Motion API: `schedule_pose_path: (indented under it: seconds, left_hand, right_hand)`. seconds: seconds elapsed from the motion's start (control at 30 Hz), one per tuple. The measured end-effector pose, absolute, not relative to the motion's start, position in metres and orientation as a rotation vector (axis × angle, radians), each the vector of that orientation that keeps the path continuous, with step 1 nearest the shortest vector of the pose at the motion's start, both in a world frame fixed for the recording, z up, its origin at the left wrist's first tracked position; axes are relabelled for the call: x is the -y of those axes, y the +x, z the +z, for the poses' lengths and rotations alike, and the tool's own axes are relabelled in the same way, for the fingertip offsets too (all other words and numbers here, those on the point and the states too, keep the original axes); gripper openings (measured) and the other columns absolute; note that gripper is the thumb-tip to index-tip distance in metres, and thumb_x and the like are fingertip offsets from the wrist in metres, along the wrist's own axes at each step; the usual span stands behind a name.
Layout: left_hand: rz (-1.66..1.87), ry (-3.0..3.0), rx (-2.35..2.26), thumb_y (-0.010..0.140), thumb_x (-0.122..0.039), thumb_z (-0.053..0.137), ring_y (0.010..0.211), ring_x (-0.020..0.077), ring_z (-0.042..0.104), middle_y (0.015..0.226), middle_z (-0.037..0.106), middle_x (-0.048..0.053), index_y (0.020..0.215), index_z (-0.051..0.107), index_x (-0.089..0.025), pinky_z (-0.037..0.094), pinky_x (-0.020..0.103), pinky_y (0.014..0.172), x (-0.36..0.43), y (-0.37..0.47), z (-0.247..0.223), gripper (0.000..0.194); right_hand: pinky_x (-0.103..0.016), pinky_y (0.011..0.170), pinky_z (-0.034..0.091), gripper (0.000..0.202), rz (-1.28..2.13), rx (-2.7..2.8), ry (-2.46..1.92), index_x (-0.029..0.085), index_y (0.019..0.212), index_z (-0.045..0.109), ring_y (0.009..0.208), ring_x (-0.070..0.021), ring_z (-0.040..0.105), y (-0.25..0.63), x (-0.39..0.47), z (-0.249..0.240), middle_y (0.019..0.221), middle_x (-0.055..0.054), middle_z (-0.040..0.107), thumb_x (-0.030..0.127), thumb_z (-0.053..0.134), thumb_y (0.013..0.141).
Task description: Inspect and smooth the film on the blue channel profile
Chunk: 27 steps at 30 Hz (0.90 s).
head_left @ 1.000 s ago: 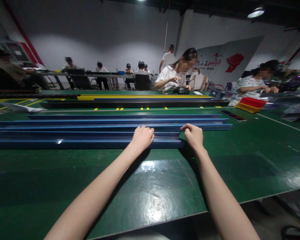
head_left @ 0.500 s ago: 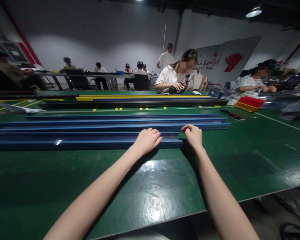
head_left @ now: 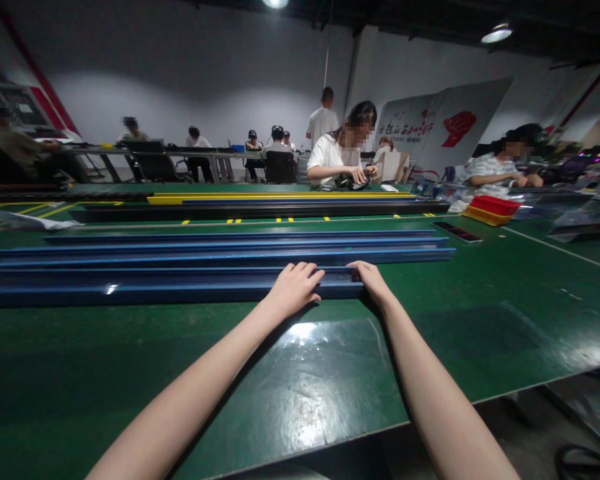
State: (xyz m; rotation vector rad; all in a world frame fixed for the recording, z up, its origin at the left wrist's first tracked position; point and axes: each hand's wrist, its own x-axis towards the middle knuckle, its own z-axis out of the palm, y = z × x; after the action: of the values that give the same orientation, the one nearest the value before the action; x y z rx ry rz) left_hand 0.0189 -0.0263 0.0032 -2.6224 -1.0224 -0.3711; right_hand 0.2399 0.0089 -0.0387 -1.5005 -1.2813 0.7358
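A long blue channel-shaped profile (head_left: 155, 291) lies across the green table, its open side up. My left hand (head_left: 296, 287) lies over it near its right end, fingers curled across the far rim and thumb by the front wall. At the very end of the same profile, my right hand (head_left: 373, 280) has its bent fingers on the far rim and end. Whether a small piece is also inside my right hand is hidden. Just behind run more blue profiles (head_left: 245, 257), parallel to the first.
Farther back lie a black profile (head_left: 260, 212) and a yellow profile (head_left: 280, 197). A phone (head_left: 457, 231) and a red and yellow bin (head_left: 492, 209) are at the right. Clear film (head_left: 300, 373) covers the near tabletop. A co-worker (head_left: 337, 157) sits across the table.
My right hand has moved left, from just beyond the profile's end onto it. My left hand stays on the profile. The whole view has shifted slightly.
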Motion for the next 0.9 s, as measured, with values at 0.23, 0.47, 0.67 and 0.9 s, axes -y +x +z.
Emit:
schedule_pose_path:
  seconds: [0.23, 0.47, 0.67, 0.9]
  left_hand:
    - [-0.423, -2.609, 0.991, 0.083, -0.043, 0.050, 0.104, 0.0224, 0.048, 0.115, 0.053, 0.010, 0.118, 0.046, -0.018, 0.036, 0.033, 0.082, 0.029, 0.021, 0.003, 0.043]
    - [-0.428, -2.605, 0.922, 0.084, -0.042, 0.048, 0.101, 0.0224, 0.049, 0.111, 0.054, 0.009, 0.115, 0.047, -0.018, 0.036, 0.033, 0.080, 0.035, 0.026, -0.001, 0.039]
    - [-0.415, -2.570, 0.939, 0.079, -0.035, 0.058, 0.101, 0.0223, 0.049, 0.110, 0.055, 0.010, 0.112, 0.047, -0.019, 0.035, 0.032, 0.079, 0.037, 0.027, -0.005, 0.039]
    - [-0.435, -2.554, 0.966, 0.078, -0.034, 0.059, 0.099, 0.0225, 0.049, 0.107, 0.055, 0.009, 0.109, 0.048, -0.019, 0.035, 0.033, 0.078, 0.039, 0.029, -0.008, 0.036]
  right_hand:
    - [-0.024, 0.056, 0.037, 0.031, 0.747, 1.253, -1.433, 0.014, 0.069, 0.064, 0.054, -0.0112, 0.045, 0.242, -0.008, -0.043, 0.054, 0.002, 0.053, 0.030, 0.040, 0.057]
    - [-0.024, 0.059, 0.037, 0.025, 0.769, 1.237, -1.386, 0.016, 0.069, 0.060, 0.057, -0.0112, 0.047, 0.243, -0.005, -0.046, 0.057, 0.003, 0.054, 0.029, 0.043, 0.056]
    - [-0.023, 0.052, 0.031, 0.019, 0.833, 1.275, -1.366, 0.016, 0.058, 0.056, 0.049, -0.0090, 0.039, 0.244, 0.001, -0.040, 0.048, 0.005, 0.046, 0.032, 0.044, 0.057]
    - [-0.022, 0.053, 0.030, 0.016, 0.909, 1.331, -1.338, 0.017, 0.054, 0.054, 0.049, -0.0084, 0.037, 0.246, 0.006, -0.033, 0.048, 0.005, 0.044, 0.030, 0.044, 0.056]
